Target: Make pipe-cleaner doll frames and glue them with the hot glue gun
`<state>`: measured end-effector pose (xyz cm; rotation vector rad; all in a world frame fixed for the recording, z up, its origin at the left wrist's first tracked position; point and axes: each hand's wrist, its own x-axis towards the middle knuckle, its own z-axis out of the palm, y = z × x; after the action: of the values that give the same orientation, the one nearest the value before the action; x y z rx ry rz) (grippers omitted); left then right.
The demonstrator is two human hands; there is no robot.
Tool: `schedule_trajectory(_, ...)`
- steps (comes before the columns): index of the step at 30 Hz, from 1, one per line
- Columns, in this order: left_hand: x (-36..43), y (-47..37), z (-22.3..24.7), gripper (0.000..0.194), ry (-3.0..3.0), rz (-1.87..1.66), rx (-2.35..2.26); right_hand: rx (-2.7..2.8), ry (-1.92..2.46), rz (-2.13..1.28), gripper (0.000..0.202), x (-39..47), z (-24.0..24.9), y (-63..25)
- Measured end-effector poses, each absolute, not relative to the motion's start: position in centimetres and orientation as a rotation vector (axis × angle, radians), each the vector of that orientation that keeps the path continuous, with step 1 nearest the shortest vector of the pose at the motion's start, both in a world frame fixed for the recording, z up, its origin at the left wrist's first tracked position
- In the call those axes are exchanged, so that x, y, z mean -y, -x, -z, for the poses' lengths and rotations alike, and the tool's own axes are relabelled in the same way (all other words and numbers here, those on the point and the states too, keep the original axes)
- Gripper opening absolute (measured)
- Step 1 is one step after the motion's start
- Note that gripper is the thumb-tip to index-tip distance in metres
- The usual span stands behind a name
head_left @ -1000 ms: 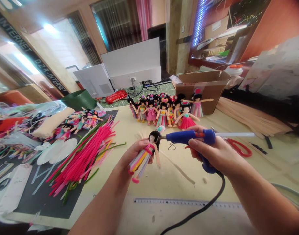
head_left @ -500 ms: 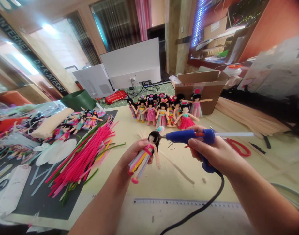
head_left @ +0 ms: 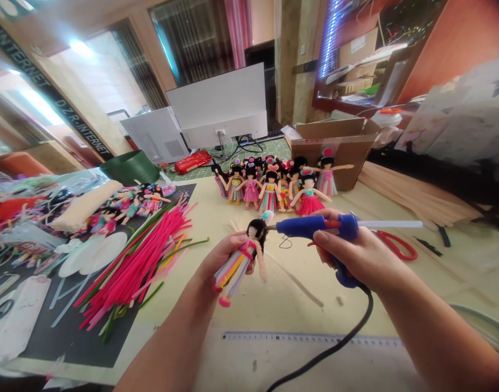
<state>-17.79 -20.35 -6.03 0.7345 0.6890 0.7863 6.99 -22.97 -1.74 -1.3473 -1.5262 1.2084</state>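
My left hand (head_left: 228,255) is closed round a small pipe-cleaner doll (head_left: 247,251), tilted, with black hair, a pink top and a striped skirt. A pale round ornament (head_left: 267,216) tops its head. In my right hand (head_left: 351,253) is a blue hot glue gun (head_left: 300,226), gripped by its handle, with a white glue stick (head_left: 390,224) jutting out of its rear. The gun's nozzle points left and is at the side of the doll's black hair; whether it touches cannot be made out. My left fingertips are partly hidden behind the doll.
Several finished dolls (head_left: 269,188) stand behind my hands, before a cardboard box (head_left: 333,149). Pink and green pipe cleaners (head_left: 130,267) lie left. A ruler (head_left: 310,338) lies in front, crossed by the gun's black cord (head_left: 334,351). Red-handled scissors (head_left: 400,247) lie right, near beige strips (head_left: 416,196).
Almost nothing differs. Both hands, the doll and the glue gun hold the same pose, and the view has shifted very slightly.
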Motion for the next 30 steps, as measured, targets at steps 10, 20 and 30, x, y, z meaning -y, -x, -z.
schedule_trajectory(10, 20.4, 17.8, 6.0, 0.018, -0.755, -0.791, -0.692, 1.562, 1.326, -1.147, 0.036, 22.9, 1.8, -7.0)
schedule_trajectory(20, 19.9, 17.7, 6.4, 0.022, -0.767, -0.828, -0.742, 1.699, 1.42, -0.581, 0.035, 23.5, 2.5, -6.1)
schedule_trajectory(30, 19.9, 17.8, 6.5, 0.019, -0.679, -0.878, -0.705, 1.47, 1.764, -0.708, 0.045, 23.3, 4.1, -10.8)
